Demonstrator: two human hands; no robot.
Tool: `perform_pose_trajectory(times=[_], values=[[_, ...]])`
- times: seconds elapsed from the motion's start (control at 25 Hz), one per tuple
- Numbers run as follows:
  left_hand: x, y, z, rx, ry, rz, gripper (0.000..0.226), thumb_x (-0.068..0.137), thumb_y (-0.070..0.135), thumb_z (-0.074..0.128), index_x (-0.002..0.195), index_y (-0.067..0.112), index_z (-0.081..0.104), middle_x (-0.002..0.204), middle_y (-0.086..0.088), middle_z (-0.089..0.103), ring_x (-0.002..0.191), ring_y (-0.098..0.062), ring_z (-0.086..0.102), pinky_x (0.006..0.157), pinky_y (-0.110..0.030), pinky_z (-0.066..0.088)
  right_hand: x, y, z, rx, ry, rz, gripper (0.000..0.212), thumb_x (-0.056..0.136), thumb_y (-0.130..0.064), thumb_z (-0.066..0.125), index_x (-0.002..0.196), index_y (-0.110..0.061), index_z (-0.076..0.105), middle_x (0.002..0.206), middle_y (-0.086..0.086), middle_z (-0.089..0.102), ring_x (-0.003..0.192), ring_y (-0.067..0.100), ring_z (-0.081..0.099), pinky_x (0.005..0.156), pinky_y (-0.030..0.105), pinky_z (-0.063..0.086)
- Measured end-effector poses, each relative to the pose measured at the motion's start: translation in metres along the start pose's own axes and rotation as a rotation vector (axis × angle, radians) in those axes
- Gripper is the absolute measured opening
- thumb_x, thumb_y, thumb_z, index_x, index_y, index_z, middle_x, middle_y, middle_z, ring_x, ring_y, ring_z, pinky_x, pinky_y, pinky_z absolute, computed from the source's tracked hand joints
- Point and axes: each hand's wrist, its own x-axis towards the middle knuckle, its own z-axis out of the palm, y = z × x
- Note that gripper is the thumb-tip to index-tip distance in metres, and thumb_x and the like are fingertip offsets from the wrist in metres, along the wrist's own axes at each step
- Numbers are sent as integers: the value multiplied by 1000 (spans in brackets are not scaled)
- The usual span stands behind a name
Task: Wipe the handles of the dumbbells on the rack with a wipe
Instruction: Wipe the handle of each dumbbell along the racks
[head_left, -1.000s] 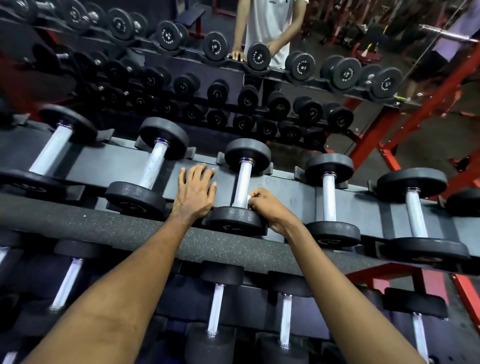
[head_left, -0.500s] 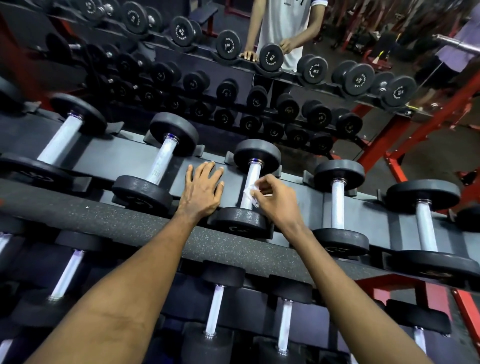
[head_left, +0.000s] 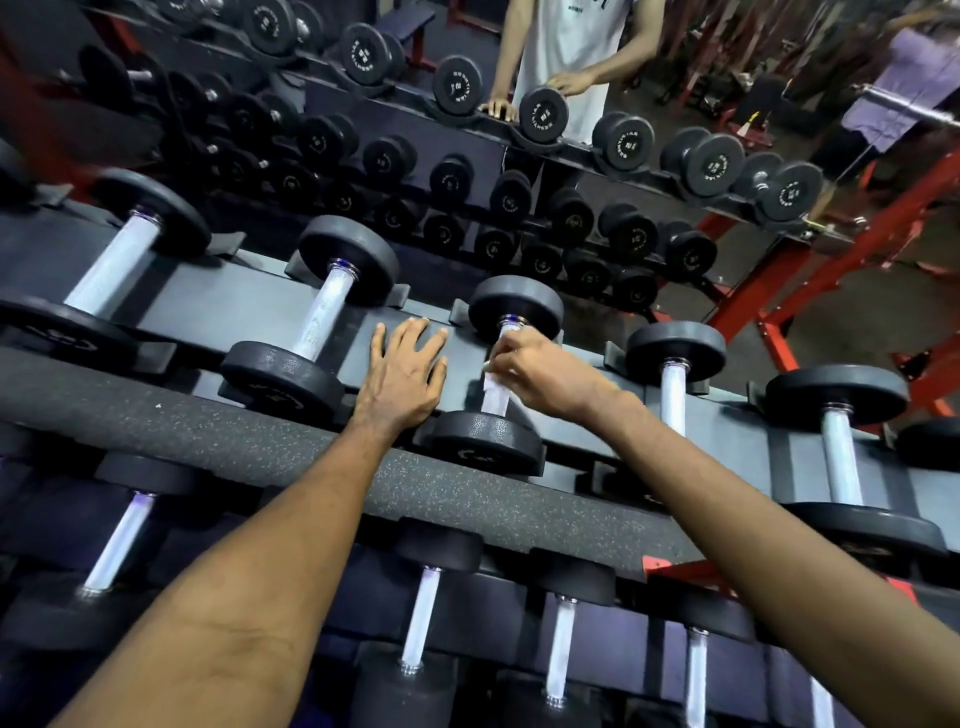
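Gym floor, dim. A far rack (head_left: 524, 136) of black round-headed dumbbells runs across the upper frame. A person in a white top (head_left: 569, 44) stands behind it at upper centre. A red steel frame (head_left: 779, 291) slants down at the right.

My side: a near rack with a grey shelf (head_left: 218, 306) behind a speckled rubber front rail (head_left: 208, 431). Listed left to right:

1. First dumbbell (head_left: 111, 265), far left. It has a pale knurled grip and black heads, and the near head is cut by the frame edge.
2. Second dumbbell (head_left: 322, 317), left of centre, lying on the shelf untouched.
3. My left hand (head_left: 402, 379), released. The palm is flat on the grey shelf with fingers spread, between the second and third dumbbells and just beside the third's near head.
4. Third dumbbell (head_left: 485, 441), centre, lying on the shelf. Its handle (head_left: 497, 402) shows below my fingers.
5. Wipe (head_left: 489, 375), white, pressed against the upper part of that handle, with only a small edge showing.
6. My right hand (head_left: 540, 369), reaching in from the right. Its fingers are curled, grasping the wipe round the handle just under the far head.
7. Fourth dumbbell (head_left: 674, 395), right of centre, untouched.
8. Fifth dumbbell (head_left: 839, 457), far right, untouched.

Below the rail: lower-tier dumbbells (head_left: 421, 618), with grips pointing up toward me across the bottom of the frame.
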Motion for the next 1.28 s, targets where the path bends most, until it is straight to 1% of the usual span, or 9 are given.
perform_pose_trajectory(times=[0.16, 0.32, 0.44, 0.56, 0.68, 0.8, 0.88, 1.08, 1.28], values=[[1, -1, 0, 2, 8, 2, 48, 105, 41, 31, 151, 26, 40, 155, -10, 36, 147, -23, 28, 123, -58, 11, 2, -5, 2, -60, -53, -4, 18, 93, -17, 60, 93, -6, 75, 97, 7, 63, 92, 25, 60, 86, 40, 51], [-1, -1, 2, 4, 1, -2, 49, 106, 41, 29, 151, 26, 40, 155, -11, 37, 147, -24, 29, 124, -57, 11, 5, -11, -5, -101, -145, -42, 16, 91, -13, 62, 92, -5, 76, 94, 10, 68, 93, 26, 63, 81, 20, 38], [1, -2, 1, 0, 6, 0, 49, 106, 41, 31, 151, 26, 40, 155, -11, 38, 146, -25, 30, 123, -58, 12, 12, -2, -8, -78, -116, 21, 14, 86, -8, 65, 91, -4, 77, 91, 10, 70, 94, 27, 62, 89, 31, 42], [1, -2, 2, 1, 13, 1, 49, 106, 42, 30, 151, 26, 39, 155, -11, 38, 147, -24, 30, 123, -58, 12, 12, 0, -3, -148, -113, 34, 14, 86, -7, 62, 89, -6, 76, 94, 11, 66, 93, 29, 60, 87, 35, 47], [0, -2, 2, -8, 20, 3, 49, 105, 41, 32, 151, 26, 40, 154, -11, 38, 147, -24, 31, 123, -58, 12, 11, 5, 2, -209, -8, 170, 17, 91, -9, 58, 96, -8, 74, 104, 10, 61, 93, 29, 54, 85, 34, 46], [1, -2, 3, -5, 28, 3, 49, 105, 41, 32, 150, 26, 41, 154, -11, 39, 146, -24, 32, 123, -58, 12, 13, 5, 5, -315, -50, 211, 19, 88, -7, 55, 100, -11, 69, 110, 8, 56, 97, 27, 51, 86, 32, 46], [2, -3, 4, -6, 25, 1, 49, 105, 42, 31, 150, 26, 42, 153, -11, 40, 146, -24, 32, 124, -58, 11, 15, 3, 3, -297, -5, 298, 24, 85, -1, 55, 104, -8, 67, 114, 11, 55, 97, 29, 51, 85, 32, 45], [1, -2, 3, -4, 27, 1, 49, 105, 42, 31, 150, 26, 41, 153, -12, 39, 146, -24, 32, 124, -58, 11, 13, -2, -3, -299, -27, 247, 22, 90, -2, 51, 103, -7, 69, 112, 13, 56, 98, 29, 50, 85, 31, 42], [1, -2, 1, -20, 6, -10, 50, 105, 42, 29, 152, 28, 38, 155, -11, 37, 147, -23, 30, 124, -57, 8, 10, 2, 2, -158, 56, 354, 30, 93, -1, 47, 117, -2, 65, 123, 16, 51, 105, 34, 51, 92, 35, 44]])
